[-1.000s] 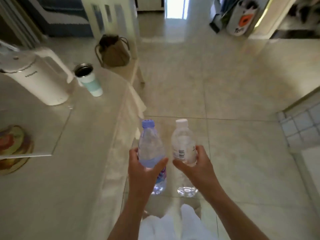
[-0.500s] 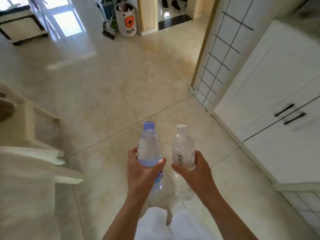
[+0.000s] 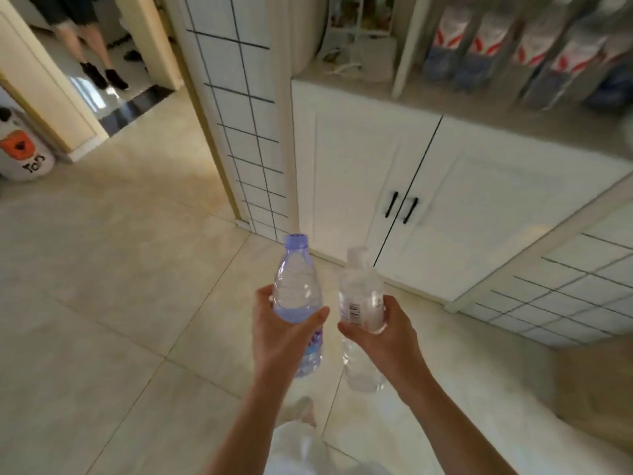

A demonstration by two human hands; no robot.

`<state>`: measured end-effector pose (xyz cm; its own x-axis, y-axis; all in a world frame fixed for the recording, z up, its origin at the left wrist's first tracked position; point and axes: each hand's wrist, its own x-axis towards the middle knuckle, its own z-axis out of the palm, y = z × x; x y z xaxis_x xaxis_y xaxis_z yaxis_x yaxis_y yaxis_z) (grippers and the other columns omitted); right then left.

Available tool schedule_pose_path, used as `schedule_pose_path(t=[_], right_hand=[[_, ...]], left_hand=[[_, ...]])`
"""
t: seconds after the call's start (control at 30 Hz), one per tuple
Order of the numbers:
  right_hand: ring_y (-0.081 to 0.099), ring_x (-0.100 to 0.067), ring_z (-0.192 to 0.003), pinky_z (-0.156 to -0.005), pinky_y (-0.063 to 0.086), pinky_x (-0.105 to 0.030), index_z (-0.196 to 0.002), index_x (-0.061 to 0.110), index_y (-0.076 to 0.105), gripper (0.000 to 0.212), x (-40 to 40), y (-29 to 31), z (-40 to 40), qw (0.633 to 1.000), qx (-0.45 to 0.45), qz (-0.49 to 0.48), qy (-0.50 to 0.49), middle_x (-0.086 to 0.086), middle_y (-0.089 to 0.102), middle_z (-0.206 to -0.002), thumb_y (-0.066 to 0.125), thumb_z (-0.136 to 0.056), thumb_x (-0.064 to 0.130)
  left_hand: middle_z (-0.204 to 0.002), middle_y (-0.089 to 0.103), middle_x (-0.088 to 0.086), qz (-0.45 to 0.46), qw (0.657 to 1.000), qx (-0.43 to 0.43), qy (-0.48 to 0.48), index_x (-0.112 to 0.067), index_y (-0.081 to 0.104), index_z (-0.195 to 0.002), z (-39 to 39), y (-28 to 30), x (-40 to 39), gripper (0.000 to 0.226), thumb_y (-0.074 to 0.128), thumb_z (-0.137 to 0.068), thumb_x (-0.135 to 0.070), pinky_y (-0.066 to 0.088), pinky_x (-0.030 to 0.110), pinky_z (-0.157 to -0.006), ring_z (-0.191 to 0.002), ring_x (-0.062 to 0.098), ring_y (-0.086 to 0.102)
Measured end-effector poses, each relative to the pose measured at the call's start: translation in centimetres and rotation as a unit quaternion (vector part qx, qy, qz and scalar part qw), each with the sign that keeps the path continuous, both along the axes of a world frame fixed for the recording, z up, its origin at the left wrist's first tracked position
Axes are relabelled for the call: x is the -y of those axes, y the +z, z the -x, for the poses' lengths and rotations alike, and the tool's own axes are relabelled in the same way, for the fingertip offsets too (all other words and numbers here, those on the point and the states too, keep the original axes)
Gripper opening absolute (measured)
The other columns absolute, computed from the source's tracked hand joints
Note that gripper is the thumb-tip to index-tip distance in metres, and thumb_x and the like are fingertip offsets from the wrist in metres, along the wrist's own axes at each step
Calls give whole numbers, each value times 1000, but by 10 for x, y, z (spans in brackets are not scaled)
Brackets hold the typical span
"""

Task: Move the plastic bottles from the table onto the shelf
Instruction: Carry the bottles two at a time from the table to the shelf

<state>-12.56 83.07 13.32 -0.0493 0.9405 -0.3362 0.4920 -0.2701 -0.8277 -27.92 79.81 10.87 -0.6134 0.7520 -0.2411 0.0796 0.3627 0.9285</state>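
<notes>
While each hand grips one, two bottles (image 3: 297, 286) stand upright — apart.

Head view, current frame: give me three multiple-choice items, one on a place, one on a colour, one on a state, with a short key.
1. Where is the row of red-and-white packages?
A. on the floor
B. on the shelf above the white cabinet
C. in the doorway

2. What colour is the cap of the bottle in the left hand?
A. blue
B. red
C. black

3. What is the right hand's grip doing?
A. hanging idle
B. pressing a cabinet door
C. holding a clear bottle

Key:
1 B: the packages stand on the shelf over the cabinet.
2 A: the blue-capped bottle sits in the left hand.
3 C: the right hand wraps the clear bottle.
</notes>
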Motion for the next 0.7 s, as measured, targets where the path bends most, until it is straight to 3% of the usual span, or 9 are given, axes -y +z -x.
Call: schedule_pose_path(t=[0.33, 0.43, 0.5, 0.7], right_hand=[[60, 1, -77, -69, 51, -22, -100, 31, 49, 51, -64, 0, -53, 980, -3, -2, -198, 20, 60, -85, 85, -63, 34], [63, -3, -79, -73, 56, -30, -96, 34, 50, 50, -80, -5, -79, 969, -12, 6, -245, 16, 63, -86, 86, -61, 33], [64, -6, -80, -71, 55, -28, -102, 29, 51, 53, -94, -7, -98, 965, -14, 10, -261, 14, 64, -89, 86, -62, 32], [64, -7, -82, -64, 50, -19, -107, 25, 51, 58, -147, -4, -162, 965, -21, -1, -262, 9, 65, -94, 87, -61, 30]], left_hand=[[-92, 61, -7, 22, 983, -22, -180, -25, 49, -105, -49, -8, -109, 65, 91, -55, -25, 47, 19, -66, -82, 6, 63], [-89, 61, -8, 24, 975, -29, -219, -22, 50, -104, -75, -10, -136, 63, 91, -56, -20, 43, 7, -57, -71, -4, 61], [-85, 60, -10, 28, 970, -31, -238, -21, 49, -104, -94, -10, -155, 62, 91, -57, -19, 41, 3, -53, -64, -12, 59], [-93, 60, -9, 24, 968, -37, -246, -29, 48, -101, -162, -8, -212, 63, 91, -55, -30, 46, 20, -65, -84, 5, 61]])
